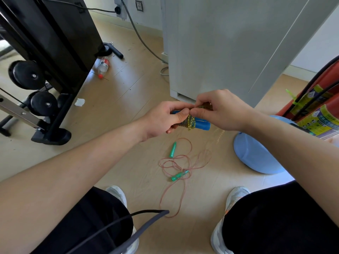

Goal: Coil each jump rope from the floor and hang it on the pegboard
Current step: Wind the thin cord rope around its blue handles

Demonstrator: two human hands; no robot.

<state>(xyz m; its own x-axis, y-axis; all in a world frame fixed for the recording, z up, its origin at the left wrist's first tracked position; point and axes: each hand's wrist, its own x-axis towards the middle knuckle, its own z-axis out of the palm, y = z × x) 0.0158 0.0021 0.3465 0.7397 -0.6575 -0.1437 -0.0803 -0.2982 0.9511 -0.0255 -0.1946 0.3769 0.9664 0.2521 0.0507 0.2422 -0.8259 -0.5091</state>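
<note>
Bridging left grip [166, 118] — right grip [218, 110] — rope [200, 125]

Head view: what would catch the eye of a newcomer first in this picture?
In the middle, the left hand grips blue handles while the right hand pinches the yellow-green beaded rope wound round them. Below, on the floor in front of the shoes, a pink jump rope with green handles lies in loose loops. Red fire extinguishers show at the right edge.
</note>
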